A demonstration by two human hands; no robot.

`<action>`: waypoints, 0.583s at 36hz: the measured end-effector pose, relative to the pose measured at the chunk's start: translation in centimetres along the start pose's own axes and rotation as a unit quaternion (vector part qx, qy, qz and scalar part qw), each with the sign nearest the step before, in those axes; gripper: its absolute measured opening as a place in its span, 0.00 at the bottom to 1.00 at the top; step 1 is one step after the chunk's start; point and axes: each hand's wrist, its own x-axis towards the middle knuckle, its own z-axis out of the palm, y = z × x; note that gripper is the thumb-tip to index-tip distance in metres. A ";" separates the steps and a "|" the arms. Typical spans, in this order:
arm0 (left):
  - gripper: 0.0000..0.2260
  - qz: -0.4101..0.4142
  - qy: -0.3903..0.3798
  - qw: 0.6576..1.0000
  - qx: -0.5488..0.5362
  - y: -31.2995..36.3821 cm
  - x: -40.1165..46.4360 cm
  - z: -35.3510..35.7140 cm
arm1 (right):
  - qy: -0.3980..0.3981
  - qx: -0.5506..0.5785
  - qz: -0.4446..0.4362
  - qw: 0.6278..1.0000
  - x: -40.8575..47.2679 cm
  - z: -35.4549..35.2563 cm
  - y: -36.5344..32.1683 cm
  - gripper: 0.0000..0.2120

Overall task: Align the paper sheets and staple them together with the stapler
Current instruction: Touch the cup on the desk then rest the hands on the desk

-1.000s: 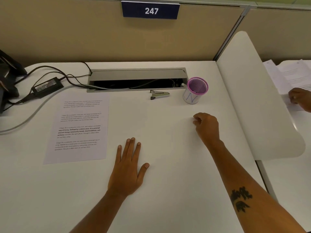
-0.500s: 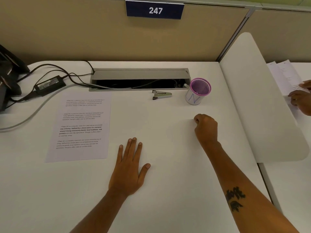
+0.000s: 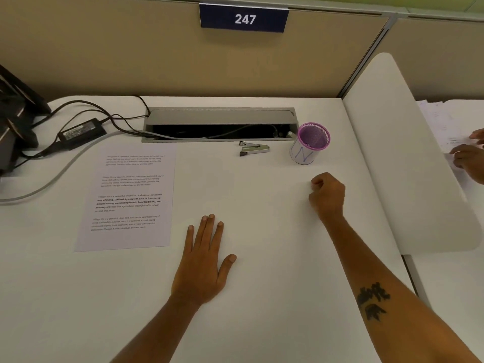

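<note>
Nearest the camera, the left hand (image 3: 203, 260) lies flat on the white worktop (image 3: 262, 323), palm down, fingers straight and relaxed, holding nothing. A little farther and to the right, the right hand (image 3: 326, 196) rests on the worktop with its fingers curled into a loose fist; nothing shows in its grasp, though a blank sheet under it cannot be told apart from the white surface. To the left of the left hand, just apart from it, 1 printed paper sheet (image 3: 129, 196) lies flat with 4 blocks of text. Beyond the hands, the stapler (image 3: 253, 148) lies untouched just in front of the open cable tray (image 3: 220, 124). A pink mesh cup (image 3: 309, 144) marked "N" stands beside it to the right. A power adapter (image 3: 81, 131) and cables lie at far left. A plate (image 3: 244, 19) on the partition reads 247.
</note>
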 end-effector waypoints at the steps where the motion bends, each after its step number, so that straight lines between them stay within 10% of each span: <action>1: 0.36 -0.001 0.000 1.000 0.000 0.0 0.0 0.0 | 0.005 0.044 0.057 0.997 0.4 -0.4 0.0 0.13; 6: 0.36 -0.001 -0.007 1.000 0.004 0.0 0.0 -0.1 | -0.032 0.374 0.308 0.874 2.2 -3.1 -0.3 0.10; 10: 0.36 -0.003 -0.008 1.000 -0.004 0.0 0.1 -0.1 | -0.081 0.524 0.340 0.777 3.5 -6.2 1.5 0.07; 21: 0.35 -0.001 -0.004 1.000 0.004 0.0 0.0 -0.1 | -0.098 0.438 0.213 0.868 8.1 -9.9 -8.4 0.08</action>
